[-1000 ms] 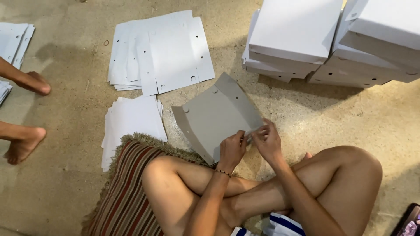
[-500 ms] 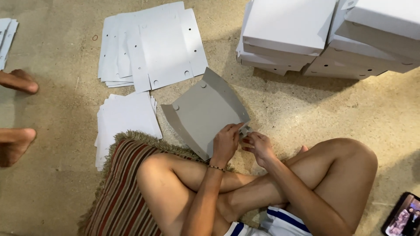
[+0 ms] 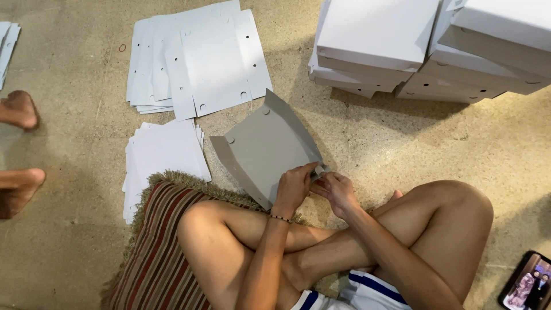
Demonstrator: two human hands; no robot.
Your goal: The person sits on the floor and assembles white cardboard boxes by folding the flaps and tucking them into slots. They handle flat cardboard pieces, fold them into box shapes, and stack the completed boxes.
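One grey cardboard blank [image 3: 264, 150] in two hands, two stacks of flat white blanks [image 3: 198, 60] on the floor, two piles of folded white boxes [image 3: 373, 40], one striped cushion [image 3: 155, 252], one phone [image 3: 527, 281], two bare feet [image 3: 17, 109] of another person lay at left.

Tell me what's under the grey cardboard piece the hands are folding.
Bare floor shows around the grey cardboard piece; the left hand and right hand pinch its near corner. Whatever lies directly beneath is covered.

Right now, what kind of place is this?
Probably a home or small workshop floor used for folding boxes: stacks of flat white cardboard, finished white boxes, and a striped cushion on the bare floor.
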